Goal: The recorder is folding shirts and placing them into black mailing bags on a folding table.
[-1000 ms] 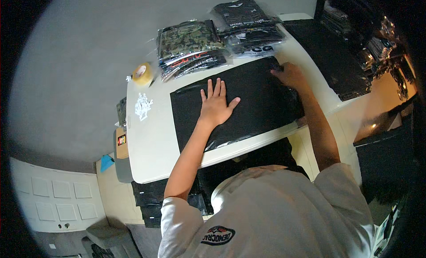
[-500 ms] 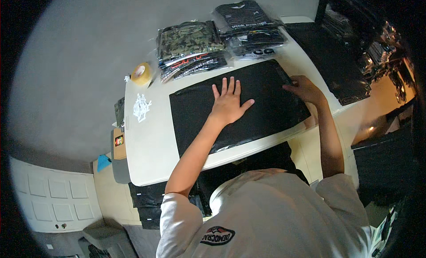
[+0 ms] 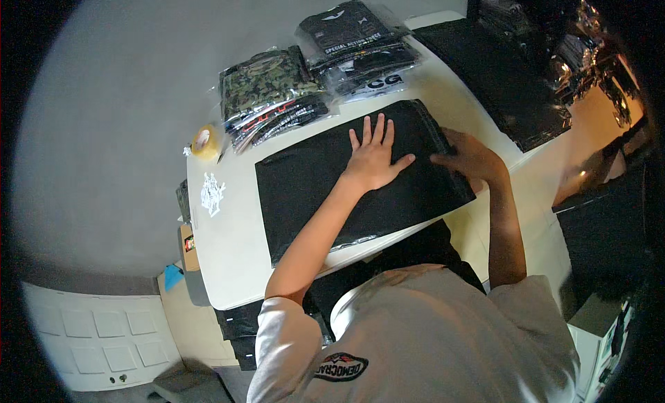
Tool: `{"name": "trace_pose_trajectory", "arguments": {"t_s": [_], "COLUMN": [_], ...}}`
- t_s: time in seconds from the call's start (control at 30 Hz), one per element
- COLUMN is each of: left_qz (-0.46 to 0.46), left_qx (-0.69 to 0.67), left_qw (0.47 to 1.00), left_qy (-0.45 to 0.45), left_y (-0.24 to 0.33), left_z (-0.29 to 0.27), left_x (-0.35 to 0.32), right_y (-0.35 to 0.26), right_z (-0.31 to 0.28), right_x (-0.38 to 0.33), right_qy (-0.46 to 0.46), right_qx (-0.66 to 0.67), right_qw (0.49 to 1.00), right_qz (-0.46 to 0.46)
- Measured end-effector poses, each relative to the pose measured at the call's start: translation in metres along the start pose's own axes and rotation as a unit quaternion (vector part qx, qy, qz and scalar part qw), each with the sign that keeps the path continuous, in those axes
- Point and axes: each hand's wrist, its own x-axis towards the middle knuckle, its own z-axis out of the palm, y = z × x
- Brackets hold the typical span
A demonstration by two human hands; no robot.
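Note:
A large flat black rectangular piece, like a plastic bag [image 3: 315, 188], lies on the white table [image 3: 232, 257], with a shiny strip along its near edge and a fold line near its right edge. My left hand [image 3: 374, 160] rests palm down on its middle, fingers spread. Over its right edge lies my right hand [image 3: 474, 156], thumb on the black surface and apart from the index finger. The other fingertips of that hand are dark and hard to make out.
At the back stand clear-bagged folded camouflage clothes [image 3: 267, 81] and dark bagged shirts [image 3: 346, 29]. A tape roll [image 3: 206, 141] and small white pieces [image 3: 212, 194] lie at the left. More black sheets [image 3: 495, 77] are stacked at the far right.
The view has shifted a little. My left hand has moved slightly right across the black piece, and my right hand has slid nearer to me along its right edge.

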Motion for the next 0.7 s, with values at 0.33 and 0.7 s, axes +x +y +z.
{"name": "trace_pose_trajectory", "arguments": {"t_s": [0.33,0.7], "left_qz": [0.007,-0.111], "left_qx": [-0.061,-0.298], "left_qw": [0.993,0.9], "left_qy": [0.1,0.298], "left_y": [-0.015,-0.132], "left_z": [-0.017,-0.039], "left_x": [0.004,-0.079], "right_y": [-0.023,-0.071], "right_z": [0.014,0.046], "right_x": [0.018,0.016], "right_qy": [0.074,0.08], "right_qx": [-0.117,-0.225], "right_qw": [0.99,0.968], "right_qz": [-0.01,-0.081]}}
